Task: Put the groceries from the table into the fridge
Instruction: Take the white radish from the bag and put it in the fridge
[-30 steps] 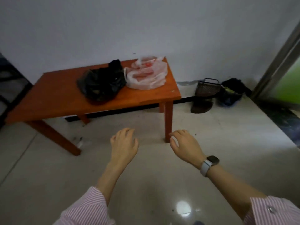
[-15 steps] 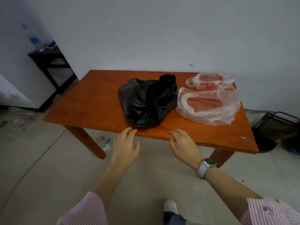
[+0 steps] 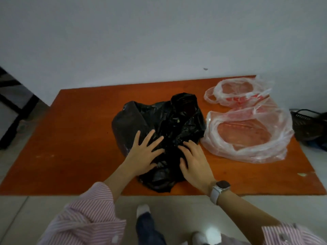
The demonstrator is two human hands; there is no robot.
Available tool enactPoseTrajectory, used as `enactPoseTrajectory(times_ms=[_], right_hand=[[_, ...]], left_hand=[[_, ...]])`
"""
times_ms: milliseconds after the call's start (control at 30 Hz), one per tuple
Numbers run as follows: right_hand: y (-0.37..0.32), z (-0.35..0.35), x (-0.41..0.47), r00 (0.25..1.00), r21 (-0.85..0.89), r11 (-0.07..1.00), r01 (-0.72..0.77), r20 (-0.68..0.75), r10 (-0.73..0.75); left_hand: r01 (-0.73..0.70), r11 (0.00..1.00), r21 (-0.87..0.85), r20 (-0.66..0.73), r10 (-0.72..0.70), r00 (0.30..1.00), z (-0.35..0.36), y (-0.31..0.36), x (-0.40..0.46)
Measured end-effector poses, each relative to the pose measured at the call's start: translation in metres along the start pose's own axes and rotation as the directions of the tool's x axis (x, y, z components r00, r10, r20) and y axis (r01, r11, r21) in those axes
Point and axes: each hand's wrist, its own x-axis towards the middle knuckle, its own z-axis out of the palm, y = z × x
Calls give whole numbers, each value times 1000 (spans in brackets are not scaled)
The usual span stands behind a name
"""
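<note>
Black bag (image 3: 169, 124) on table (image 3: 74, 138), both hands on it, no legible txt

Dim, flat indoor light with soft, faint shadows. A small bright glare spot shines on the floor tiles (image 3: 213, 233) at the near edge. Wide-angle distortion bends the table (image 3: 74, 138) edges, and detail looks soft throughout.

left hand (image 3: 143, 154): fingers spread, flat on black bag (image 3: 164, 131) | right hand (image 3: 193, 161): resting on same bag, watch on wrist | black bag: near table (image 3: 74, 131) front edge, mid-table | two clear bags (image 3: 247, 137): toward right edge, nearer one touching black bag
</note>
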Motion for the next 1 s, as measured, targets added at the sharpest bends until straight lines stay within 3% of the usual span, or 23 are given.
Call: enactPoseTrajectory(times_ms=[200, 433, 600, 767, 800, 900, 1000], right_hand=[[-25, 49, 35, 983, 18, 985, -173, -61, 174], [-66, 100, 74, 959, -165, 951, -262, 63, 275], [-74, 113, 95, 910, -269, 887, -374, 76, 407], [-66, 107, 116, 819, -357, 821, -445, 208, 534], [-62, 104, 116, 820, -376, 808, -453, 180, 544], [-48, 91, 118, 865, -349, 799, -490, -78, 496], [-46, 77, 122, 930, -391, 851, -351, -249, 269]], left_hand=[[-26, 990, -136, -33, 22, 999, 58, -91, 20], [-119, 947, -298, 2, 125, 992, 92, -148, 36], [-202, 845, -496, -57, 201, 978, 100, -155, 56], [-216, 733, -645, -73, 223, 972, 100, -155, 76], [-202, 719, -665, -83, 199, 977, 101, -154, 80], [-77, 675, -733, -83, 23, 996, 94, -148, 94], [-3, 787, -617, -113, -85, 990, 86, -147, 100]])
